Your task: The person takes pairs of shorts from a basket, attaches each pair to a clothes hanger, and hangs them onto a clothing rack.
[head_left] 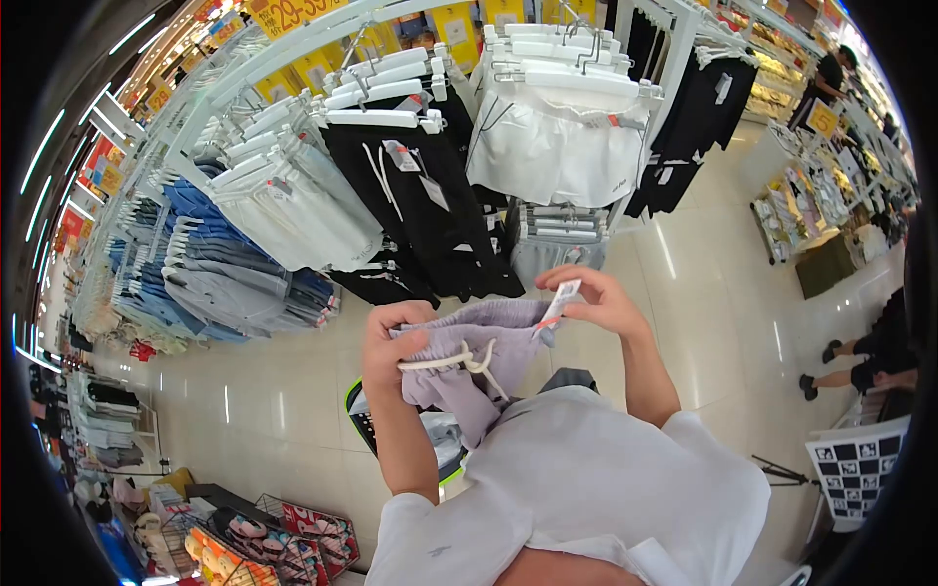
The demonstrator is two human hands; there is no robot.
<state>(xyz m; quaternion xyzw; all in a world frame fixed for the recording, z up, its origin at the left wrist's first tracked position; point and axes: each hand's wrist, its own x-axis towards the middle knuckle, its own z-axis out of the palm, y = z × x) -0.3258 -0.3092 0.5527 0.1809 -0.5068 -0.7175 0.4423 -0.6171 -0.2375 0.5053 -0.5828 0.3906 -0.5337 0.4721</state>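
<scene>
A pair of lilac shorts [459,376] with an elastic waist and a knotted white drawstring [474,361] hangs in front of my chest. At its left side, my left hand [396,337] is closed around the waistband, thumb on top. A white price tag [561,299] with printed marks and an orange strip dangles at the right end of the waistband. My right hand [596,298] pinches this tag between thumb and fingers. The lower part of the shorts drops toward my shirt and is partly hidden.
Ahead stands a rack with white shorts [557,142], black trousers [420,195] and blue garments [230,269] on hangers. Below me is a black basket with a green rim [354,396]. Slippers fill a wire bin [264,537] at lower left. Another person's legs [845,356] show at right.
</scene>
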